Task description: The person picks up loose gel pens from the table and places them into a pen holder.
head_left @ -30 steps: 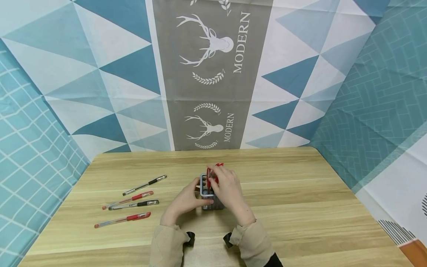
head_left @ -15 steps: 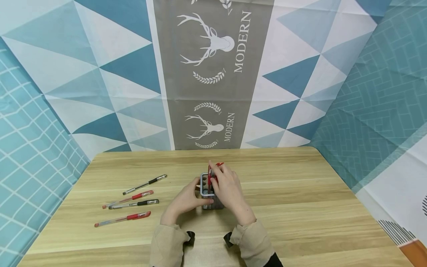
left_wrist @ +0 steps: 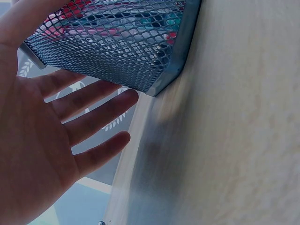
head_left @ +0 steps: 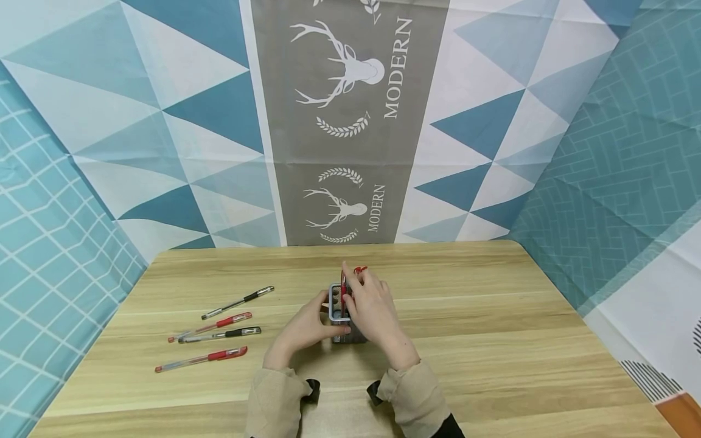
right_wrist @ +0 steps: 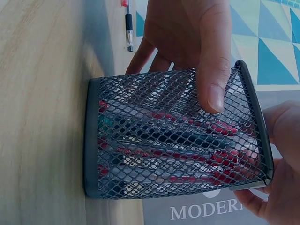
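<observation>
A dark metal mesh pen holder (head_left: pixel 358 334) stands upright on the table, with red pens and a dark one showing through its mesh in the right wrist view. My left hand (head_left: pixel 303 328) grips it from the left, thumb on the near wall and fingers (left_wrist: pixel 101 115) on the far side. Over its mouth, my right hand (head_left: pixel 378 309) pinches a red gel pen (head_left: pixel 344 298) upright, its lower part down inside the rim. Other red pen tops (head_left: pixel 360 269) poke up behind my right fingers. The right palm hides part of the holder.
Left on the wooden table (head_left: pixel 493 340) lie a black pen (head_left: pixel 238 302), a red pen (head_left: pixel 235 320) crossing a second black pen (head_left: pixel 219 335), and another red pen (head_left: pixel 201 359) closer to the front. A patterned cloth (head_left: pixel 339 146) hangs behind the table.
My right index finger has straightened upward along the red gel pen, and the pen has shifted very slightly. The left hand, the holder and the pens on the table stay put.
</observation>
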Motion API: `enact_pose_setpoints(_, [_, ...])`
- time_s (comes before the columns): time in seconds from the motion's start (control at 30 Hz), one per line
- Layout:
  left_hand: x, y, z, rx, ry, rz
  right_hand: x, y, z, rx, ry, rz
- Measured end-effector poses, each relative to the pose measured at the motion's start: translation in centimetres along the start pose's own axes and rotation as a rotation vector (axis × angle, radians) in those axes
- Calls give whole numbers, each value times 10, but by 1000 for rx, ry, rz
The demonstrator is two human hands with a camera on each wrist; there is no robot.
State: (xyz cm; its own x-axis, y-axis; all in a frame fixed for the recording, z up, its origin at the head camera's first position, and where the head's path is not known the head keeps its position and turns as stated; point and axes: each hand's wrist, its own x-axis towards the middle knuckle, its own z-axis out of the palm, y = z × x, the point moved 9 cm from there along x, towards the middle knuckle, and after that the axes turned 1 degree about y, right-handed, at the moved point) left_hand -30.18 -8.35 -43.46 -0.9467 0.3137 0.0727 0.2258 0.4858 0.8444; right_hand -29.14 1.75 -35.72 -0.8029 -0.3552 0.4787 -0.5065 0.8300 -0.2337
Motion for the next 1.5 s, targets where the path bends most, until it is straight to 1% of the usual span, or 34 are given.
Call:
enact_pose_setpoints(0.23, [0, -1, 0, -9, -1, -7, 0, -1, 3, -19, -26, 5])
enact_pose_setpoints(0.47, [1, -1, 0, 12, 5, -7, -2, -2, 7, -78, -60, -9])
enact_pose_setpoints(0.53, [1, -1, 0, 13, 4, -8, -2, -2, 7, -74, -58, -13])
enact_pose_setpoints(0.63, [0, -1, 0, 9, -1, -9, -2, -1, 4, -34, -36, -10])
enact_pose_setpoints(0.73, [0, -2, 1, 11, -6, -11, 0, 4, -2, 41, -1, 16])
enact_pose_setpoints(0.83, [0, -2, 1, 18, -3, -11, 2, 15, -10, 148, 24, 76])
enact_pose_setpoints(0.97, [0, -2, 1, 11, -1, -15, 0, 33, -16, 306, 25, 148])
enact_pose_setpoints(1.1, [1, -3, 1, 11, -1, -21, -2, 47, -19, 430, 7, 168])
enact_pose_setpoints(1.17, [1, -3, 1, 10, -1, -21, -3, 52, -17, 493, -22, 168])
enact_pose_setpoints(1.23, [1, -3, 1, 12, -3, -19, -5, 56, -13, 550, -68, 155])
enact_pose_setpoints(1.5, [0, -2, 1, 2, -8, -10, -16, 60, 11, 864, -304, 50])
